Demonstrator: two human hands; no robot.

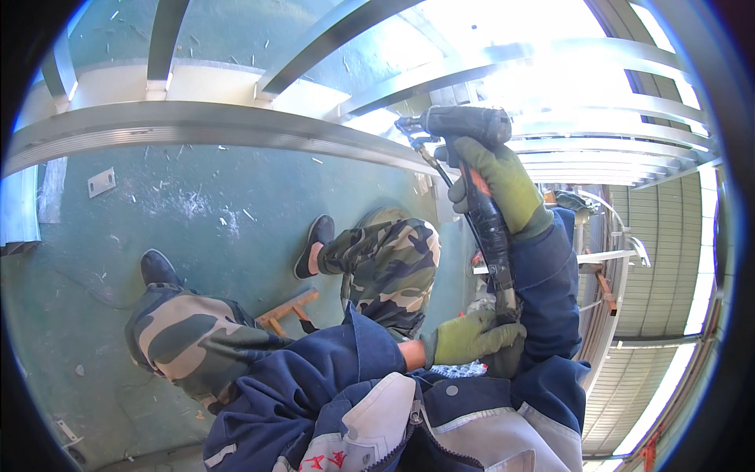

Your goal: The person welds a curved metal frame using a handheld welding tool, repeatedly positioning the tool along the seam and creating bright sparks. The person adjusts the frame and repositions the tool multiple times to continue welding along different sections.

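A black pistol-shaped power tool (pixel 469 123) is held up in front of me, its metallic nose pointing left at the aluminium frame (pixel 157 116). Black tape wraps its long lower part, which shows an orange patch. Beside it runs a thin dark rod or hose. My right hand (pixel 503 182), in a green-grey glove, wraps round the handle just under the tool's head. Lower down, close to my chest, my left hand (pixel 472 340) closes on the tool's bottom end in a matching glove. Glare hides whether the nose touches the frame.
Slatted aluminium bars (pixel 598 149) stretch away at the right in strong glare. A small wooden stool (pixel 287 311) stands beside my legs. On the green floor lie a metal plate (pixel 101 182) and scattered shavings. A wooden-braced rack (pixel 605 291) stands right.
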